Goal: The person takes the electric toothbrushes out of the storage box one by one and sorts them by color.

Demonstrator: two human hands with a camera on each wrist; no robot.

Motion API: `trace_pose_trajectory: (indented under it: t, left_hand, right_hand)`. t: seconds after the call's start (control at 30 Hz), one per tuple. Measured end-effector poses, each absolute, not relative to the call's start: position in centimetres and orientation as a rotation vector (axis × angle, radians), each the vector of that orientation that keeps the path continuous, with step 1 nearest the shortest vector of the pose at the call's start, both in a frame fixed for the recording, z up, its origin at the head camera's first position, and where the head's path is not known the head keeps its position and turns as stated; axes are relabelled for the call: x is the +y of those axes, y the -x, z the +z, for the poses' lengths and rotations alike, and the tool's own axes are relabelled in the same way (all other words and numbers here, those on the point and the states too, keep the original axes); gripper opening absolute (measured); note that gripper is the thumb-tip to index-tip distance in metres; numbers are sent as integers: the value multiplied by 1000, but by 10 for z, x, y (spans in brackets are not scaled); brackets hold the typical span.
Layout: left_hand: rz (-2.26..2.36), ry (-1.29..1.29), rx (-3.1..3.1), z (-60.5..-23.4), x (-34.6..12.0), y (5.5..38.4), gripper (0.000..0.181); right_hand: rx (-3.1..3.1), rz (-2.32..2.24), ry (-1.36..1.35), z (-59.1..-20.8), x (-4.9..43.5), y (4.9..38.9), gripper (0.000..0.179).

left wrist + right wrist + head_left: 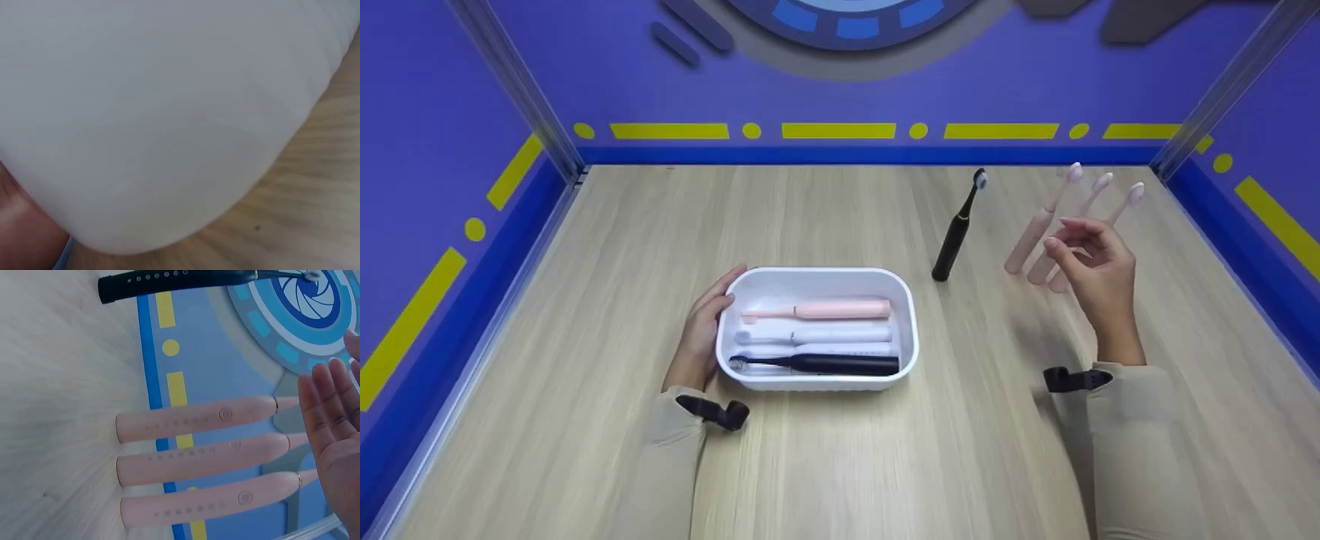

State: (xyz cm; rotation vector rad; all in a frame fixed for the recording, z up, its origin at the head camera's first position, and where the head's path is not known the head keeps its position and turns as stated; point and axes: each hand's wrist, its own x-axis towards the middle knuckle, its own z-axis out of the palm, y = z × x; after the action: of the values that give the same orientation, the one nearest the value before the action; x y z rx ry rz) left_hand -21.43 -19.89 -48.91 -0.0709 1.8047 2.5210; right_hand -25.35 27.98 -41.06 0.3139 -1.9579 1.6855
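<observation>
My left hand (pixel 701 330) holds the left end of a white plastic bin (pixel 817 384), thumb at the rim and fingers along the outer wall. Inside lie a pink electric toothbrush (pixel 844 309), two white ones, the upper white toothbrush (pixel 847 333) beside the pink, and a black toothbrush (pixel 847 364) nearest the front. My right hand (pixel 1099 281) is raised before three upright pink toothbrushes, partly hiding them; its fingers are bent loosely and hold nothing. The leftmost pink toothbrush (pixel 1029 240) shows most fully. The right wrist view shows their pink handles (pixel 197 419) in a row.
A black toothbrush (pixel 952 247) stands upright between the bin and the pink row. The wooden table (pixel 870 465) is bounded by blue panels (pixel 840 154) at the back and sides. In the left wrist view the bin's wall (pixel 157 124) fills most of the picture.
</observation>
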Motion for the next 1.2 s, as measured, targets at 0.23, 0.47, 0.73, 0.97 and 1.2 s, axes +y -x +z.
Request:
trace_pose_trajectory:
  t: [0.23,0.47,0.73,0.97,1.2]
  left_hand:
    - [2486,92,1845,-489,-199,215,51]
    - [2470,107,1834,-487,-200,213,50]
    - [2458,113,1841,-487,-201,212,50]
    - [2466,100,1841,-487,-201,211,50]
    - [2480,80,1844,-487,-199,212,51]
  right_hand:
    - [-2139,1571,-439,-409,264,252,36]
    - [-2089,1695,-623,-408,248,253,35]
    - [-2233,1628,-697,-400,229,250,33]
    - [-2334,1599,-797,-399,216,252,35]
    - [-2427,1555,-802,-397,205,256,37]
